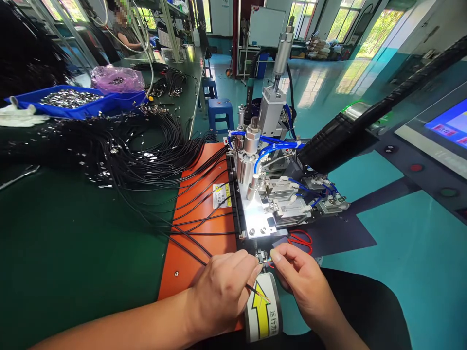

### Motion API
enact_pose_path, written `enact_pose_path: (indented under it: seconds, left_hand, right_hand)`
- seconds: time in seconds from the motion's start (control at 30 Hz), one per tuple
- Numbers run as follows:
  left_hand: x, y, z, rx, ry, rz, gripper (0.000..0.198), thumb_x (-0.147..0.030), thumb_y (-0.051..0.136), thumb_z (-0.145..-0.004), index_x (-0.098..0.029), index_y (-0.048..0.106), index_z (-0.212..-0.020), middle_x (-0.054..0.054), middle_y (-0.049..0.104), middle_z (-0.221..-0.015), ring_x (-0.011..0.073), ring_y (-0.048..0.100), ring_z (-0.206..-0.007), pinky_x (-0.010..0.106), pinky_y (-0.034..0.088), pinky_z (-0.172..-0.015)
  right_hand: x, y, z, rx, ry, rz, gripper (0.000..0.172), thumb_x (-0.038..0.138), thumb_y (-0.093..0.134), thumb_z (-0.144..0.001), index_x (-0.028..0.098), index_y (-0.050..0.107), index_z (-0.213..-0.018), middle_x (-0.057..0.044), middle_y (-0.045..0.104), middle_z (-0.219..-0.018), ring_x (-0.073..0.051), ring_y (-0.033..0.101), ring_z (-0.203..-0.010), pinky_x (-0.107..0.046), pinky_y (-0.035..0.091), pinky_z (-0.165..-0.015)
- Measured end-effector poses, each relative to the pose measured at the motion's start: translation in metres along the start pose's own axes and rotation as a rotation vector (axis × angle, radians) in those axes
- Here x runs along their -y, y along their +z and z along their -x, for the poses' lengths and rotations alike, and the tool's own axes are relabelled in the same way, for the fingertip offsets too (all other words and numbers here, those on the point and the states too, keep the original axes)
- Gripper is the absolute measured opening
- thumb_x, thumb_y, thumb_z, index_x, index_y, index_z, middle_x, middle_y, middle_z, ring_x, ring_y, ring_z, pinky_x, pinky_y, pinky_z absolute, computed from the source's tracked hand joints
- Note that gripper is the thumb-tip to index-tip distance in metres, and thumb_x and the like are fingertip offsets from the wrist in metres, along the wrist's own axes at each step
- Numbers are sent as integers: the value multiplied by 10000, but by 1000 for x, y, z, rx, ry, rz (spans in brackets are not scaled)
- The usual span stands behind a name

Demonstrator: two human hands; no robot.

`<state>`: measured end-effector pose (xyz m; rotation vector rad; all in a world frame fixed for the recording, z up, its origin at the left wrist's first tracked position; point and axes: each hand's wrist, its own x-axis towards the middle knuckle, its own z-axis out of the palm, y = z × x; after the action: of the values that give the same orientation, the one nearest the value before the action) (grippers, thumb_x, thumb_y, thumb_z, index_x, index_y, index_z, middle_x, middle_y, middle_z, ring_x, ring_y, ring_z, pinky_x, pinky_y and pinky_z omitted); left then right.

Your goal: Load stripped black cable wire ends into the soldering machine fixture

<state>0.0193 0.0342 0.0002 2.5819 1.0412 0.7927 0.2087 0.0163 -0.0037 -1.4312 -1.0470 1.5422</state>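
My left hand (231, 279) is closed around a black cable (199, 257), in front of the metal fixture. A second stripped cable end (260, 293) with thin loose wires sticks out below its fingers. Between the two hands run thin coloured wires (270, 260), pinched by the thumb and finger of my right hand (302, 279). Just beyond the fingertips is a small metal clamp (261, 253) at the front of the pneumatic machine (255, 209). My fingers hide part of the wires. Under the hands is a curved plate (275, 301) with a yellow arrow.
Several black cables (149, 165) stretch from a large bundle over the orange base (204, 214) into the machine. Blue trays (105, 104) with small metal parts stand at left. A control panel (419, 150) juts in at right. Red loops (301, 240) lie beside my right hand.
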Motion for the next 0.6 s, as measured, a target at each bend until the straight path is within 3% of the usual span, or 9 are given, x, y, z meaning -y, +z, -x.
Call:
enact_pose_path:
  seconds: [0.43, 0.6]
  left_hand:
    - [-1, 0, 1, 29, -19, 13, 326, -209, 391, -1008, -172, 531, -716, 20, 504, -653, 154, 457, -568, 316, 324, -536]
    - [0, -6, 1, 18, -33, 76, 226, -126, 397, -973, -135, 623, -979, 63, 571, -806, 184, 532, -716, 301, 435, -624]
  right_hand:
    - [-2, 0, -1, -4, -41, 52, 326, 464, 590, -935, 179, 592, -777, 62, 386, -614, -92, 295, -538, -222, 243, -482]
    - [-8, 2, -5, -57, -65, 95, 329, 481, 552, -952, 179, 607, -833, 26, 512, -688, -119, 444, -624, -224, 380, -571]
